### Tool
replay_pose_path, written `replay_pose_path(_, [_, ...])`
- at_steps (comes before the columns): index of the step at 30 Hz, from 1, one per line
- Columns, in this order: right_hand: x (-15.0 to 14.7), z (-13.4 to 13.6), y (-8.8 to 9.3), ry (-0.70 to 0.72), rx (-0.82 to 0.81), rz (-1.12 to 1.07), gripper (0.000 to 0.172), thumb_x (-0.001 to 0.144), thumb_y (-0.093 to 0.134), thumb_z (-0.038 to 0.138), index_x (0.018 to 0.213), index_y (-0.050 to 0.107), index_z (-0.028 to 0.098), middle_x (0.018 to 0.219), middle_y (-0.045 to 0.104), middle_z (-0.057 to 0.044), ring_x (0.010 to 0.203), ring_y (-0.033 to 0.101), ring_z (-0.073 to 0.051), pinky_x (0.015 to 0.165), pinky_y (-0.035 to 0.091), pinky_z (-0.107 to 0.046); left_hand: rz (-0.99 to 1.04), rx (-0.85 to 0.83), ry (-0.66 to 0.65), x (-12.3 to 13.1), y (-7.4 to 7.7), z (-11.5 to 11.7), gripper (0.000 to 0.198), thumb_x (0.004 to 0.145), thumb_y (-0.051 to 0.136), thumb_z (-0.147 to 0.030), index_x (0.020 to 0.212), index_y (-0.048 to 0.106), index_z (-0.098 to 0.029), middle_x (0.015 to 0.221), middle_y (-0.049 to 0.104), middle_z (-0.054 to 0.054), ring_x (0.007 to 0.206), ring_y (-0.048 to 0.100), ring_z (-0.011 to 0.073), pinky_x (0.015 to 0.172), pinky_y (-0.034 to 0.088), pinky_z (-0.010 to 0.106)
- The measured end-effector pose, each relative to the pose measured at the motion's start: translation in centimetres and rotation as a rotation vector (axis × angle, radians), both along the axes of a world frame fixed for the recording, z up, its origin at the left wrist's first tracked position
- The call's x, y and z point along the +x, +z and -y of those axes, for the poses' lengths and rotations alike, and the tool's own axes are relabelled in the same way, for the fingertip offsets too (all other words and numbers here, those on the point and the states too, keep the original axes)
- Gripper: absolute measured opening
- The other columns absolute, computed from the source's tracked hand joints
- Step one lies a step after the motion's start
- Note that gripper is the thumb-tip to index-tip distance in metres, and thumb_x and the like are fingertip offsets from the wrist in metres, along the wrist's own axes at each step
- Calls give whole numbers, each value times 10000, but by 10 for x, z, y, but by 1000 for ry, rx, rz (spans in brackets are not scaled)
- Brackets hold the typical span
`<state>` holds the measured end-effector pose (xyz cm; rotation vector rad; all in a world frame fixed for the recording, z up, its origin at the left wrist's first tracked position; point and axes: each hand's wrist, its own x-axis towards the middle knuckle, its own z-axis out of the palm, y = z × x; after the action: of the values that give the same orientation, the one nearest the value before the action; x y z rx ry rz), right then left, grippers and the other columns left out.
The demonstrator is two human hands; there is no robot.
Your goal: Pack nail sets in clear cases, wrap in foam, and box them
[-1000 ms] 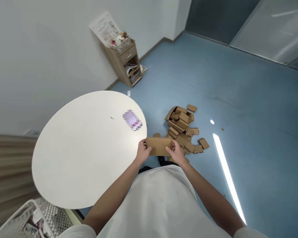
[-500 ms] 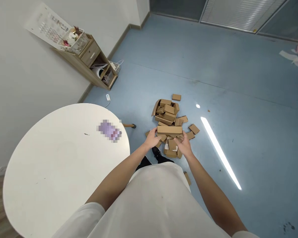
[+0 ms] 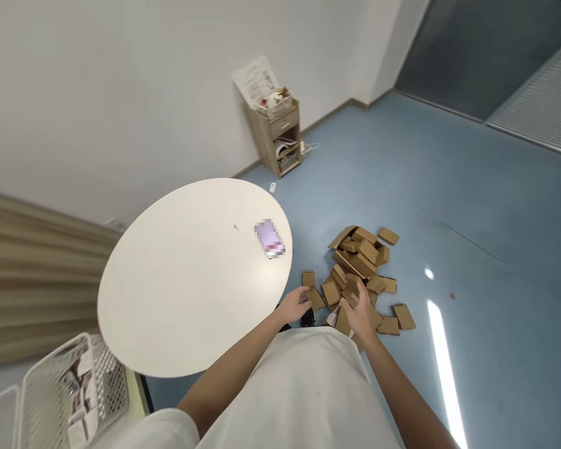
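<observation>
My right hand (image 3: 361, 316) is closed around a brown cardboard box (image 3: 350, 289), its thumb on the near side and fingers along the right; the hand hides part of the box. Off to the left, my left hand (image 3: 294, 305) has its thumb and fingers apart with nothing between them. Beneath both hands, several small cardboard boxes lie scattered on the floor, one of them a flat box (image 3: 330, 292) between the hands. Just beyond sits an open carton (image 3: 352, 264) filled with more small boxes (image 3: 368, 251).
A round white table (image 3: 191, 268) stands at my left, with a blurred purple item (image 3: 270, 238) near its edge. A small wooden cabinet (image 3: 266, 134) is against the wall. White plastic baskets (image 3: 107, 374) stand at lower left. Loose boxes (image 3: 403, 316) lie to the right.
My view has swung left. My left hand has come off the long cardboard box that both hands held, and the hands are now farther apart, the right one with a box.
</observation>
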<state>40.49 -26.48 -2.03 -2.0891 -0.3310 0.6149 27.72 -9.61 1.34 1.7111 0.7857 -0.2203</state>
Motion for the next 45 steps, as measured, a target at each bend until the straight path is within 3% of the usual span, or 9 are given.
replay_pose_path(3, [-3,-35,5,193,20,-113,710,732,478,422,1352,176,257,1404,213,-105,1101,502,-224,844,460,-335,-48,-17,315,-57,-5,-4,437,746,531,-287,1161,476,-158,1161,551,111,1025,545,207,886,417,327])
replay_pose_path(7, [-16,-80,13,420,38,-156,713,711,501,392,1346,211,244,1372,282,-113,1003,564,-198,841,458,-325,-96,-45,707,-125,-8,11,445,732,557,-362,1125,503,-160,1118,568,106,945,574,184,847,431,305])
replay_pose_path(13, [-52,-120,17,700,23,-186,687,707,505,409,1323,274,209,1303,406,-127,895,598,-190,803,462,-335,-36,-24,1020,-174,-2,37,494,713,566,-397,1118,505,-122,1090,571,129,898,577,184,827,437,318])
replay_pose_path(19, [-99,-134,21,1067,-1,-236,485,718,509,430,1147,488,205,1109,572,-93,841,598,-190,796,459,-355,12,38,981,-203,28,42,538,742,512,-436,1198,453,-158,1164,532,115,955,551,190,791,442,299])
replay_pose_path(24, [-157,-139,49,1242,-77,-203,481,731,490,458,1145,492,213,1128,558,-90,884,585,-196,785,461,-341,-54,127,804,-264,57,70,620,730,491,-526,1257,413,-210,1281,461,99,1072,498,257,854,409,349])
replay_pose_path(28, [-205,-134,64,1346,-76,-192,495,735,486,473,1170,477,238,1139,551,-76,908,579,-199,784,467,-334,-224,146,789,-324,54,105,634,761,444,-526,1301,348,-210,1362,364,102,1222,355,297,935,346,394])
replay_pose_path(32, [-247,-122,60,1423,-119,-116,528,745,469,495,1209,435,246,1163,533,-84,933,574,-213,770,478,-346,-344,217,728,-365,45,132,629,756,478,-468,1307,324,-207,1354,371,119,1253,302,317,979,270,467])
replay_pose_path(39, [-313,-126,76,1736,-250,70,545,778,443,465,1276,366,254,1214,506,-68,972,562,-195,762,478,-303,-279,296,922,-411,52,153,605,773,439,-454,1306,317,-194,1354,376,99,1240,337,272,985,296,396])
replay_pose_path(45, [-357,-147,94,1940,-145,338,490,793,443,377,1268,374,278,1235,487,-53,979,551,-209,787,454,-334,-191,361,1166,-437,53,153,570,728,502,-427,1240,421,-191,1254,485,117,1156,434,296,938,331,389])
